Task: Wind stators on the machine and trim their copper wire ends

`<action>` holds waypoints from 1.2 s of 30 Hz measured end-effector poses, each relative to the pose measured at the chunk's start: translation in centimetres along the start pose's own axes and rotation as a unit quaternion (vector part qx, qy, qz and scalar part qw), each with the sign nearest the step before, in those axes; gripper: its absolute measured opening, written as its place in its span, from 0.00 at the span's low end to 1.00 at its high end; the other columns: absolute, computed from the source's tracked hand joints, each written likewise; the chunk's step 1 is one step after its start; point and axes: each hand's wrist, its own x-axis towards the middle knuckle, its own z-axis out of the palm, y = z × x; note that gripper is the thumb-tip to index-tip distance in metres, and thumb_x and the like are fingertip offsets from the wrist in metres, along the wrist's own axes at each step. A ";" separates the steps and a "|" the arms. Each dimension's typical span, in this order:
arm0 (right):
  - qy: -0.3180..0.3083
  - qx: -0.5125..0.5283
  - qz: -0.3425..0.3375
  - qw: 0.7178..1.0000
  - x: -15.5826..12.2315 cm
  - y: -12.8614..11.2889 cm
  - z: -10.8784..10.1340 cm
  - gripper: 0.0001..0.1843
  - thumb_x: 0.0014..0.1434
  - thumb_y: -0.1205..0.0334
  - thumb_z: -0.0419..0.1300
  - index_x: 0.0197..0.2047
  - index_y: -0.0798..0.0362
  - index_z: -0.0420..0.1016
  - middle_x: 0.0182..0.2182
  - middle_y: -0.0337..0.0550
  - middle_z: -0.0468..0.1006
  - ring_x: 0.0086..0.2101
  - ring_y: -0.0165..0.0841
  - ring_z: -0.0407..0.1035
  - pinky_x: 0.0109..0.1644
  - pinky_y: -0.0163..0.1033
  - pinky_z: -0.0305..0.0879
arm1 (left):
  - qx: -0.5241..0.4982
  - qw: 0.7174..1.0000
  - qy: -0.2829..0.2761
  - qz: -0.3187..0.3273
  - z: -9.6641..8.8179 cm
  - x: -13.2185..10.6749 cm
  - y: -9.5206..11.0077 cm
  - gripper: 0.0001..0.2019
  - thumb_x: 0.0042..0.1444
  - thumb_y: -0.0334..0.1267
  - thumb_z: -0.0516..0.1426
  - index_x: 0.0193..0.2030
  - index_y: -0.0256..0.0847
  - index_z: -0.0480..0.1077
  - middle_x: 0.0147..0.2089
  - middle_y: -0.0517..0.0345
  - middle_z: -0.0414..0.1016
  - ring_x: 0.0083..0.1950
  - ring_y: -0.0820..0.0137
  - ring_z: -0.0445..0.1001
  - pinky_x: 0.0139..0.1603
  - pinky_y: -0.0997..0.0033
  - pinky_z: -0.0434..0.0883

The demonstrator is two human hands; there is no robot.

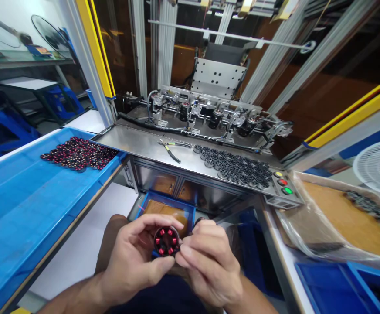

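Note:
In the middle of the head view, my left hand (137,255) is closed around a motor stator (166,241), thumb below and fingers above. The stator is a black ring with red wire coils inside, its open face turned toward me. At its right edge, the fingers of my right hand (209,257) are pinched together. What lies between those fingertips is too small to tell. A dark rounded edge (200,221) shows behind my right hand, mostly hidden by it.
A blue tray (23,196) at left holds many red-wound stators (79,153). On the metal bench lie nippers (171,150) and many black stator cores (239,165), before a winding machine (216,115). Push buttons (283,182) and a lined box (327,218) stand at right.

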 end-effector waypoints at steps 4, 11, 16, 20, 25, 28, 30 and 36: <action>0.029 0.003 0.048 0.998 -0.3 -0.6 0.9 0.15 0.62 0.73 0.58 0.51 0.53 0.73 0.33 0.45 0.77 0.33 0.33 0.72 0.33 0.43 0.74 | 0.087 0.989 0.060 0.108 0.3 -0.2 -0.2 0.24 0.44 0.20 0.66 0.47 0.48 0.75 0.47 0.57 0.80 0.48 0.70 0.78 0.49 0.77 0.75; 0.103 0.073 0.211 0.969 -0.3 -1.5 3.2 0.06 0.63 0.70 0.56 0.36 0.53 0.73 0.26 0.41 0.73 0.28 0.30 0.70 0.29 0.36 0.70 | 0.101 0.976 0.120 0.148 0.9 -0.3 -0.6 0.23 0.43 0.19 0.66 0.44 0.46 0.74 0.47 0.55 0.80 0.43 0.68 0.81 0.44 0.73 0.79; 0.088 0.076 0.197 0.973 -0.4 -0.6 3.5 0.06 0.62 0.70 0.55 0.34 0.53 0.71 0.25 0.41 0.72 0.28 0.31 0.68 0.30 0.37 0.68 | 0.071 0.993 0.090 0.041 0.0 -0.2 -0.8 0.26 0.45 0.27 0.69 0.51 0.45 0.72 0.54 0.49 0.78 0.52 0.62 0.78 0.50 0.71 0.77; 0.059 0.074 0.175 0.980 -0.3 0.2 2.8 0.06 0.62 0.71 0.55 0.36 0.53 0.71 0.27 0.41 0.73 0.29 0.32 0.70 0.31 0.38 0.68 | 0.054 0.997 -0.007 -0.052 -1.8 0.0 -0.6 0.28 0.49 0.42 0.68 0.57 0.43 0.69 0.48 0.49 0.78 0.48 0.63 0.78 0.47 0.72 0.75; 0.003 0.065 0.155 0.986 0.3 0.3 1.9 0.06 0.61 0.72 0.56 0.36 0.54 0.72 0.27 0.42 0.73 0.29 0.31 0.70 0.31 0.36 0.68 | 0.007 0.992 -0.074 -0.105 -2.7 0.1 -0.4 0.19 0.59 0.48 0.59 0.54 0.43 0.68 0.36 0.54 0.77 0.36 0.68 0.77 0.37 0.72 0.74; -0.016 0.048 0.160 0.986 0.6 0.2 1.6 0.07 0.61 0.74 0.56 0.35 0.53 0.72 0.26 0.41 0.73 0.28 0.30 0.68 0.31 0.35 0.68 | -0.019 0.993 -0.068 -0.099 -2.4 0.2 -0.6 0.18 0.60 0.48 0.58 0.52 0.43 0.69 0.36 0.54 0.77 0.36 0.67 0.77 0.38 0.69 0.74; -0.013 0.051 0.175 0.983 0.7 0.0 1.5 0.08 0.60 0.75 0.56 0.35 0.54 0.72 0.26 0.40 0.73 0.28 0.29 0.68 0.31 0.35 0.67 | -0.048 0.991 -0.077 -0.094 -2.4 0.2 -0.8 0.19 0.59 0.49 0.58 0.54 0.43 0.68 0.36 0.53 0.77 0.36 0.66 0.77 0.38 0.67 0.75; -0.002 0.082 0.262 0.962 1.1 -0.2 1.7 0.08 0.61 0.72 0.56 0.31 0.54 0.72 0.26 0.40 0.72 0.28 0.30 0.69 0.32 0.36 0.67 | -0.078 0.993 -0.089 -0.027 -2.9 0.1 -0.9 0.13 0.59 0.43 0.60 0.51 0.48 0.72 0.56 0.49 0.68 0.44 0.65 0.76 0.40 0.67 0.76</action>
